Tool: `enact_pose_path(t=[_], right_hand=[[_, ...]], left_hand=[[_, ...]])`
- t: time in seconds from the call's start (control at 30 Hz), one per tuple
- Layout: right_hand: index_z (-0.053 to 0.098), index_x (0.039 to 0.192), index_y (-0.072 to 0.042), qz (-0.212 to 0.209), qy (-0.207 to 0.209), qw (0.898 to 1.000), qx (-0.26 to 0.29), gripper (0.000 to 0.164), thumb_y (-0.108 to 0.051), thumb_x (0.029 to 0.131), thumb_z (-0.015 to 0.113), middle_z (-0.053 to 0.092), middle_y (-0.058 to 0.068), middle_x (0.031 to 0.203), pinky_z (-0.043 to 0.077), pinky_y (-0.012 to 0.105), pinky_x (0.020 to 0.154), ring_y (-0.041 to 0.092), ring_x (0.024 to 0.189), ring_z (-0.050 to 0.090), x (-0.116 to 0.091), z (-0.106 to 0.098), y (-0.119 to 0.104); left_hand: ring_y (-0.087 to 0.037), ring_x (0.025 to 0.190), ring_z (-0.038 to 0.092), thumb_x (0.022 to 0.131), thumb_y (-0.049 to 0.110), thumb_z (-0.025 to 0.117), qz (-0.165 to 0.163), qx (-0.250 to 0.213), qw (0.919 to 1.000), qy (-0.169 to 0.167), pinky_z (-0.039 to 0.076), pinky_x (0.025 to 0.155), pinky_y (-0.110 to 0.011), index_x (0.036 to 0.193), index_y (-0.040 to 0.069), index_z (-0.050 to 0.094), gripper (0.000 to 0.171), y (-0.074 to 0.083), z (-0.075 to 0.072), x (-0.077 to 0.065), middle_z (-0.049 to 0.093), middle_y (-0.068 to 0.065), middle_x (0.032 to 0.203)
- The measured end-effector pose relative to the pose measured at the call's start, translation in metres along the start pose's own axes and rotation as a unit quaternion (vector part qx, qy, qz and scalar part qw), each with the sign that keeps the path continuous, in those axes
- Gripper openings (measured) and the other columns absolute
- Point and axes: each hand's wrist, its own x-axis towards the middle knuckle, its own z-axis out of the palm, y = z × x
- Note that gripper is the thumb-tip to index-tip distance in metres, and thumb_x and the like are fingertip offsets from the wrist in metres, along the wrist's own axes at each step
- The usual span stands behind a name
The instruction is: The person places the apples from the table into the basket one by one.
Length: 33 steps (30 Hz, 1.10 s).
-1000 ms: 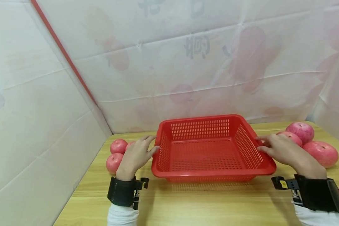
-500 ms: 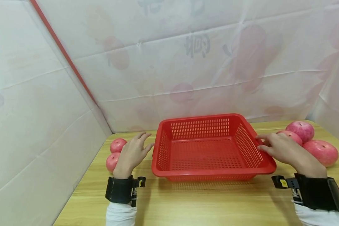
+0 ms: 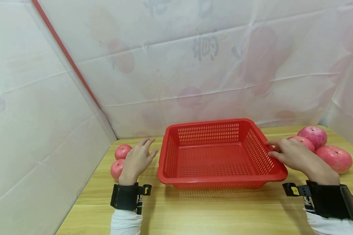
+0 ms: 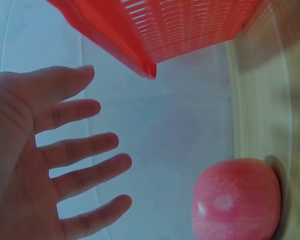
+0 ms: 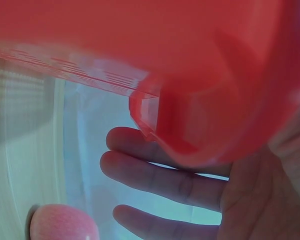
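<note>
A red plastic basket [image 3: 211, 179] with slotted walls and nothing inside stands on the table. To its left, my left hand [image 3: 136, 161] hovers apart from the rim. Its fingers [image 4: 85, 147] are spread and hold nothing. Two pinkish-red apples [image 3: 122, 151] show beside that hand, which partly covers one. Below the basket's rim in the left wrist view lies an apple [image 4: 237, 200]. My right hand [image 3: 295, 156] grips the basket's right rim, its fingers [image 5: 160, 177] reaching under it. The thumb is hidden behind the rim in the right wrist view.
Three larger pink-red apples [image 3: 333, 159] sit together beyond my right hand, partly covered by it. A printed white sheet [image 3: 170, 78] hangs behind the wooden table [image 3: 211, 212], and a white side wall [image 3: 41, 130] borders it on the left.
My left hand has come off the basket's left rim and moved left, over toward the apples there. The right hand and the basket have stayed in place.
</note>
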Motion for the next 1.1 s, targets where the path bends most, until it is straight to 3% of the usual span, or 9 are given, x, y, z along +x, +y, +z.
enact_pose_path(t=[0.2,0.83,1.1], right_hand=[[0.054,0.109,0.012,0.002,0.000,1.000,0.003,0.036,-0.007,0.080,0.062,0.064,0.014,0.073,0.047,0.026,0.045,0.010,0.053,0.053,0.000,-0.001,-0.001],[0.056,0.108,0.011,-0.010,0.004,1.000,-0.003,0.034,-0.008,0.080,0.062,0.065,0.012,0.074,0.047,0.028,0.050,0.011,0.058,0.054,-0.001,-0.003,-0.001],[0.056,0.108,0.012,-0.007,0.002,1.000,0.002,0.035,-0.007,0.080,0.062,0.065,0.012,0.074,0.048,0.027,0.049,0.010,0.056,0.053,-0.001,-0.001,-0.001]], left_hand=[[-0.027,0.097,0.054,0.084,0.030,0.062,-0.011,0.018,0.9998,0.004,0.052,0.069,-0.048,0.120,0.010,0.056,0.042,0.000,0.004,0.002,0.055,-0.012,0.119],[-0.034,0.108,0.046,0.085,0.031,0.060,-0.037,0.007,0.9993,-0.004,0.045,0.081,-0.057,0.119,0.007,0.055,0.042,-0.009,0.007,-0.001,0.051,-0.018,0.123],[-0.039,0.115,0.037,0.087,0.034,0.057,-0.064,0.007,0.9968,-0.047,0.041,0.082,-0.063,0.125,0.010,0.051,0.046,-0.013,0.013,-0.003,0.041,-0.021,0.132]])
